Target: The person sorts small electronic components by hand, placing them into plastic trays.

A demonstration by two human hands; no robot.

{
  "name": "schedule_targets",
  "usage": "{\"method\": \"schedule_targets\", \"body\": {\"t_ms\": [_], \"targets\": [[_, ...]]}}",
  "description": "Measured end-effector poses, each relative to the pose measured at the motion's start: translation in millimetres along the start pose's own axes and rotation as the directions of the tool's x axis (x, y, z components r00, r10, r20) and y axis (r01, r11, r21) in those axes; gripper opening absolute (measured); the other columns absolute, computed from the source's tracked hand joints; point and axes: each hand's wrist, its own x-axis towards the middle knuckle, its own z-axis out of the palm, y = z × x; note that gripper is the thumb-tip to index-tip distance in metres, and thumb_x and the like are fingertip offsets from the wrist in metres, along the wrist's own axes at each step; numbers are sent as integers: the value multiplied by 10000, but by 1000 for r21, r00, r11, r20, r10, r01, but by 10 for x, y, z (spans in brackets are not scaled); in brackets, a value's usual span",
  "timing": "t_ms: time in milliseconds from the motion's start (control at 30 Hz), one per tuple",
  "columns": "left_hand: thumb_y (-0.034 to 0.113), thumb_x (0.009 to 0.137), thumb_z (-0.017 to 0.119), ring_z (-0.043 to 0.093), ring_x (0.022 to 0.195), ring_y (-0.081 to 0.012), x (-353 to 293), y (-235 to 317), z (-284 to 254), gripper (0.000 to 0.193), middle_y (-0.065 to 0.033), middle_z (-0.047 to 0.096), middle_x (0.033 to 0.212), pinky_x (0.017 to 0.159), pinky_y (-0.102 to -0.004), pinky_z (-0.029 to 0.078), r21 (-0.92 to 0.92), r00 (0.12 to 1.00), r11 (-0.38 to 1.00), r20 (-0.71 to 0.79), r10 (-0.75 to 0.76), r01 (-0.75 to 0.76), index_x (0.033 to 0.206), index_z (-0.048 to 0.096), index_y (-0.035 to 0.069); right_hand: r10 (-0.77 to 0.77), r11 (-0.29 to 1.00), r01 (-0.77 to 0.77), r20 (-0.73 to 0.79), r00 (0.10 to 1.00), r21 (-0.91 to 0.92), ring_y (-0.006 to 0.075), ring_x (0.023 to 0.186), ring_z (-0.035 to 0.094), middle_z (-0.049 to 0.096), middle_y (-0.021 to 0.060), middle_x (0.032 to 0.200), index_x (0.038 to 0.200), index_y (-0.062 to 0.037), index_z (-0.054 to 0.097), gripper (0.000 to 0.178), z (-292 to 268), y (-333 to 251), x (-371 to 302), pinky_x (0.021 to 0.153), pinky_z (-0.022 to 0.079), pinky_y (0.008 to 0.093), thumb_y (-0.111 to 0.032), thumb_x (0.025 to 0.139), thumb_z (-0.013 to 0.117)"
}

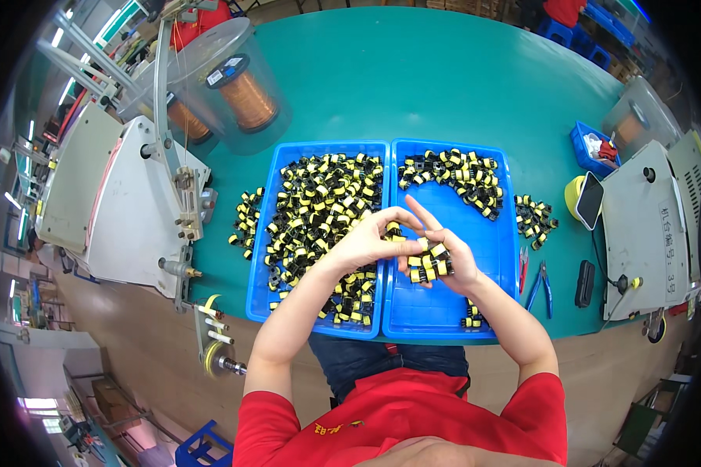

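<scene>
Small black bobbins wrapped in yellow tape lie piled in the left blue tray (260, 257). Over the right blue tray (413, 315), my right hand (461, 261) is closed around a cluster of these taped bobbins (431, 265). My left hand (364, 240) reaches across the trays' shared edge, thumb and index finger bent into a ring and meeting the right hand's cluster. Another taped bobbin (394, 231) shows inside that ring, seemingly in the left hand's fingers. Parts of both hands' fingers are hidden behind the bobbins.
More bobbins line the right tray's far side, and loose piles (534, 219) flank both trays. Pliers (542, 289), a black case (586, 283) and a phone (590, 201) lie at right. White machines (136, 206) stand on both sides. Copper wire spools (245, 93) stand far left.
</scene>
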Motion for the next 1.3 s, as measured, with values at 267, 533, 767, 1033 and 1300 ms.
{"method": "schedule_targets", "body": {"t_ms": [267, 533, 767, 1033, 1300], "targets": [[204, 855, 632, 503, 542, -35, 4, -25, -68, 329, -40, 633, 848, 442, -155, 310, -14, 996, 998, -67, -65, 64, 1120, 578, 16, 163, 986, -162, -61, 985, 30, 218, 697, 609, 614, 162, 884, 1315, -101, 360, 599, -67, 1, 20, 407, 401, 277, -520, 892, 301], [249, 888, 559, 531, 634, -142, 18, -54, -236, 280, -46, 570, 843, 505, -234, 396, -407, 986, 910, -107, -131, 77, 1018, 586, 2, 314, 920, -256, -167, 935, 295, 253, 786, 616, 612, 161, 935, 1200, -64, 454, 511, -136, -21, 49, 505, 462, 333, -443, 896, 298], [204, 911, 517, 582, 537, -179, -175, 165, -598, 244, -46, 537, 586, 551, -286, 474, -15, 994, 994, 4, 107, -107, 984, 582, -20, 386, 887, -340, -98, 917, 313, 279, 821, 630, 614, 186, 1018, 1131, -34, 501, 459, -214, 17, 60, 590, 507, 351, -372, 901, 293], [255, 929, 491, 677, 774, -255, -270, 170, -860, 338, -103, 610, 561, 751, -342, 509, 162, 992, 982, 96, 82, -97, 1099, 557, -30, 359, 894, -326, -57, 932, 309, 301, 819, 635, 588, 253, 1076, 1140, -7, 484, 457, -206, 36, 69, 645, 525, 370, -340, 895, 289], [263, 908, 531, 669, 757, -245, -306, 186, -864, 392, -101, 634, 630, 815, -325, 480, 134, 984, 979, 113, 137, -151, 1171, 518, -27, 376, 873, -319, -91, 922, 370, 307, 762, 628, 545, 293, 1127, 1204, -5, 436, 458, -103, -21, 49, 564, 522, 337, -318, 897, 307]]}}
